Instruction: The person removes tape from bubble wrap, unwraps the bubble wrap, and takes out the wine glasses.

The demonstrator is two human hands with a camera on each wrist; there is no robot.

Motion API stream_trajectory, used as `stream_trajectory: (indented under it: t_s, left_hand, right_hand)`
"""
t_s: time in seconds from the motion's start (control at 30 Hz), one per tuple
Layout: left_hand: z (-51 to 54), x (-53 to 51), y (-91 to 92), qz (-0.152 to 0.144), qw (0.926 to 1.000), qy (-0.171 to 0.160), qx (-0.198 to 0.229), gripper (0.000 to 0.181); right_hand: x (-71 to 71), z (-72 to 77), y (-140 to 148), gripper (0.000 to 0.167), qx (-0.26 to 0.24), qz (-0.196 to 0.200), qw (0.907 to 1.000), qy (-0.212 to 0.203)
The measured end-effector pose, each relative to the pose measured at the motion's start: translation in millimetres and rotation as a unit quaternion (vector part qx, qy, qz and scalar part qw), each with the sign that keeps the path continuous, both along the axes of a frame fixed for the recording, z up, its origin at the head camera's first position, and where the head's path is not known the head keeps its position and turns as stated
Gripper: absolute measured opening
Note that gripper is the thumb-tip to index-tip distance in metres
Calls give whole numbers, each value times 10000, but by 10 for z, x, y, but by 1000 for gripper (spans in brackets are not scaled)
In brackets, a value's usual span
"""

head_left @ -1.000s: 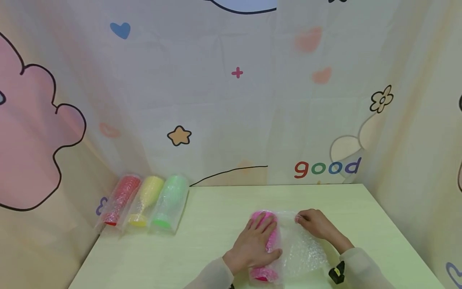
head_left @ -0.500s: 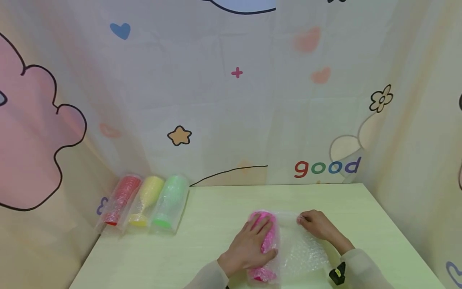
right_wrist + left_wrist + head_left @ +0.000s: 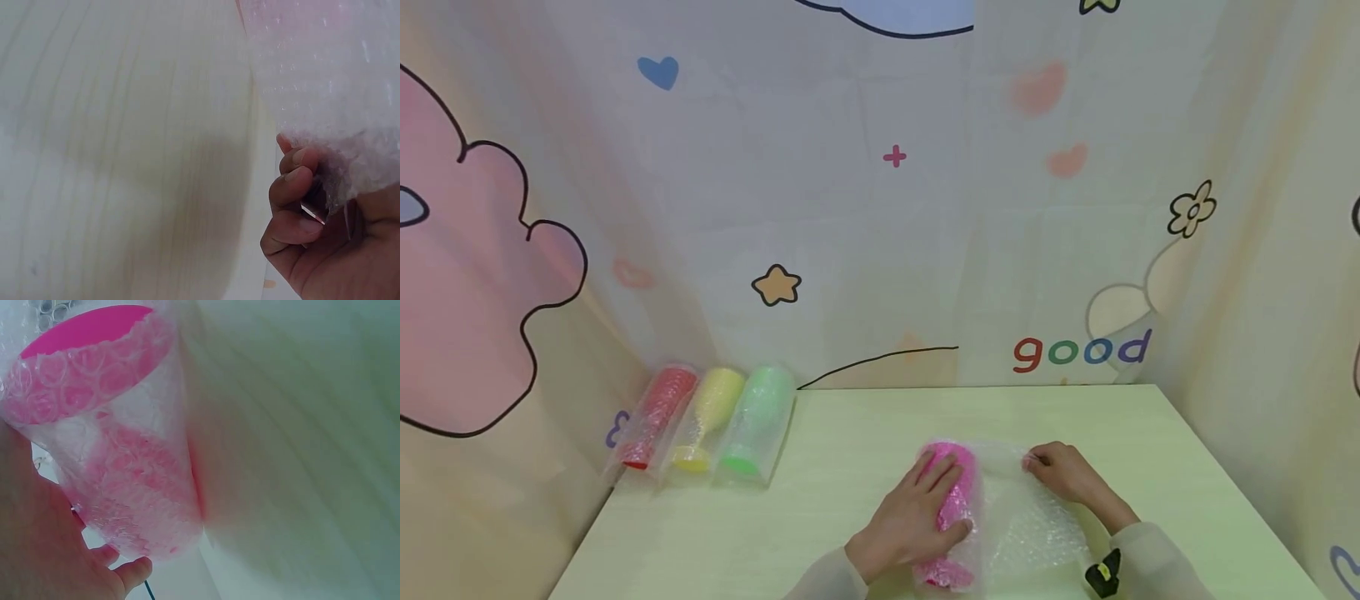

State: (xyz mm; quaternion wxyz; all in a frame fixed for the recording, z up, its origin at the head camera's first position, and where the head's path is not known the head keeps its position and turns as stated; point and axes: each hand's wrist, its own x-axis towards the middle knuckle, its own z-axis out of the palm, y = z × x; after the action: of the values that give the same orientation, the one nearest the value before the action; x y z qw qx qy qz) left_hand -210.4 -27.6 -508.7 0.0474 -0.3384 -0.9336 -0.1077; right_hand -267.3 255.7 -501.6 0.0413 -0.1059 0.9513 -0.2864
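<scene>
Pink piece (image 3: 958, 503) lies on its side, just right of table (image 3: 842, 467) centre; long axis front-to-back, flat base (image 3: 94, 328) toward front edge. Left hand (image 3: 912, 518) on top, fingers spread; right hand (image 3: 1063, 472) pinches clear bubbled wrap (image 3: 1026, 525). Red (image 3: 661, 412), yellow (image 3: 715, 404), green (image 3: 762, 417) pieces: back-left corner, also wrapped.

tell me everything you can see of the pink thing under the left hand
The pink thing lies on its side on the pale table, its length running away from the person. Translucent bubble wrap covers its sides. Its near end shows a deep pink round face; whether flat or hollow is unclear. Between its wider ends it seems to narrow. The left hand rests over it. The wrap extends rightward as a loose sheet, its edge pinched by the right hand.
</scene>
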Motion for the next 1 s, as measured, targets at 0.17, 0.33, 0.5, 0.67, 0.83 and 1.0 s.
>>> stream_trajectory:
  t_s: [0.17, 0.33, 0.5, 0.67, 0.83, 1.0]
  left_hand:
    - [26, 7, -17, -23, 10000, -21, 6, 73]
    - [119, -29, 6, 55, 9998, -148, -78, 75]
    - [176, -112, 71, -239, 9995, -108, -155, 77]
    - [148, -156, 159, -445, 9986, -132, -265, 75]
    - [115, -121, 202, -276, 9984, -300, -397, 78]
    - [100, -112, 218, -213, 9983, -187, -504, 79]
  right_hand:
    - [-3, 85, -6, 15, 223, 65, 9997, 114]
    - [-9, 339, -73, 22, 646, -76, 9963, 564]
    - [-65, 567, -261, 27, 958, 535, 9833, 1450]
    - [-175, 666, -478, 27, 1297, 1634, 9689, 1329]
    - [-277, 679, -589, 25, 1411, 2188, 9632, 670]
    - [-372, 647, -581, 21, 1328, 2499, 9584, 377]
